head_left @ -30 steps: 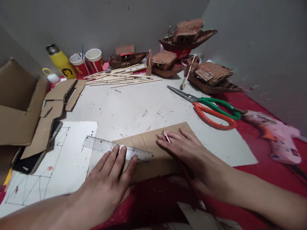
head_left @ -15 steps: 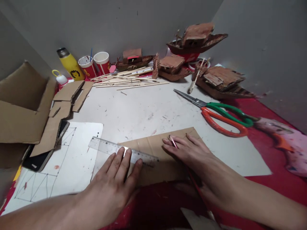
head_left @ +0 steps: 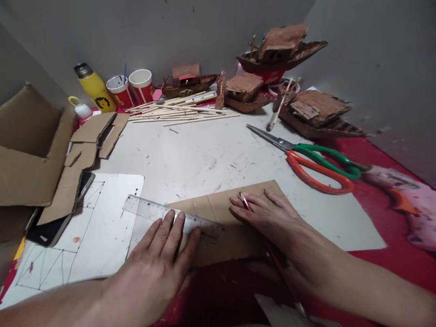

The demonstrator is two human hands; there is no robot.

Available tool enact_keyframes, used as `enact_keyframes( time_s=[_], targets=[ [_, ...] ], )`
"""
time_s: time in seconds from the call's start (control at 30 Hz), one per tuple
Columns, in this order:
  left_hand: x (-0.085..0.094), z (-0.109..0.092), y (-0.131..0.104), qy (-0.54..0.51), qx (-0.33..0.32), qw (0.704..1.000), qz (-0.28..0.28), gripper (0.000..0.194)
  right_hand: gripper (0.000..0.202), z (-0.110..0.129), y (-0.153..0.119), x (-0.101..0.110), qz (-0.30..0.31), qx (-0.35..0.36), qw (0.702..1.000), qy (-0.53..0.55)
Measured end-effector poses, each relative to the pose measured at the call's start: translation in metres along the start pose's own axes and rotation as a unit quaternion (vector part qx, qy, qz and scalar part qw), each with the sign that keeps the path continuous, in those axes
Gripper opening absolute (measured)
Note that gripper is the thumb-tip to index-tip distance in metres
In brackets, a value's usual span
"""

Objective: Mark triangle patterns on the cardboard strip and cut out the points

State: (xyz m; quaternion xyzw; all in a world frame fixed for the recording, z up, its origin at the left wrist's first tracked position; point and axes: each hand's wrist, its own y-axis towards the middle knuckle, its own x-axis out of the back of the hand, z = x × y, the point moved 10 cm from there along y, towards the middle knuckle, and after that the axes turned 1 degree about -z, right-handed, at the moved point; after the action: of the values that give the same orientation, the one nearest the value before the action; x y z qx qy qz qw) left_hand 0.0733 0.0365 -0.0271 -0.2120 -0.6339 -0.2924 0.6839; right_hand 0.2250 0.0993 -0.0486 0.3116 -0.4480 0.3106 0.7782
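Observation:
My left hand [head_left: 158,261] lies with fingers spread on a clear plastic ruler [head_left: 143,205], pressing it against a piece of brown cardboard [head_left: 218,204]. The ruler slants across the cardboard's left part, and its left end reaches over white paper. On the cardboard's right part rests my right hand [head_left: 269,218], palm down. A slim red pen-like stick [head_left: 245,202] is tucked between its fingers; most of the shaft is hidden under the hand, so its exact kind is unclear. A sheet with ruled line drawings [head_left: 109,227] lies left of the ruler.
Large scissors [head_left: 316,165] with green and orange handles lie at right. Brown model boats [head_left: 313,113], thin wooden sticks [head_left: 184,111], paper cups [head_left: 141,84] and a yellow bottle [head_left: 97,91] line the back. A cardboard box [head_left: 27,177] and a phone [head_left: 51,227] sit at left.
The view has shifted slightly, so things at the left appear a little further left. Both hands keep their places on the ruler and cardboard.

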Motion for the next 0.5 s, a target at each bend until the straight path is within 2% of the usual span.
enact_keyframes(
  time_s=[0.13, 0.37, 0.5],
  targets=[
    [-0.0008, 0.0012, -0.0022, -0.005, 0.002, 1.000, -0.002, 0.057, 0.082, 0.0014, 0.0022, 0.0018, 0.015, -0.010, 1.000, 0.015],
    [-0.0045, 0.0026, -0.0035, 0.013, 0.030, 0.998, -0.049, 0.051, 0.083, 0.0059, 0.0018, 0.0006, 0.007, 0.003, 1.000, -0.006],
    [-0.0057, -0.0006, -0.0009, 0.026, 0.014, 0.998, -0.055, 0.047, 0.082, 0.0082, -0.0020, 0.0075, -0.001, 0.014, 1.000, -0.010]
  ],
)
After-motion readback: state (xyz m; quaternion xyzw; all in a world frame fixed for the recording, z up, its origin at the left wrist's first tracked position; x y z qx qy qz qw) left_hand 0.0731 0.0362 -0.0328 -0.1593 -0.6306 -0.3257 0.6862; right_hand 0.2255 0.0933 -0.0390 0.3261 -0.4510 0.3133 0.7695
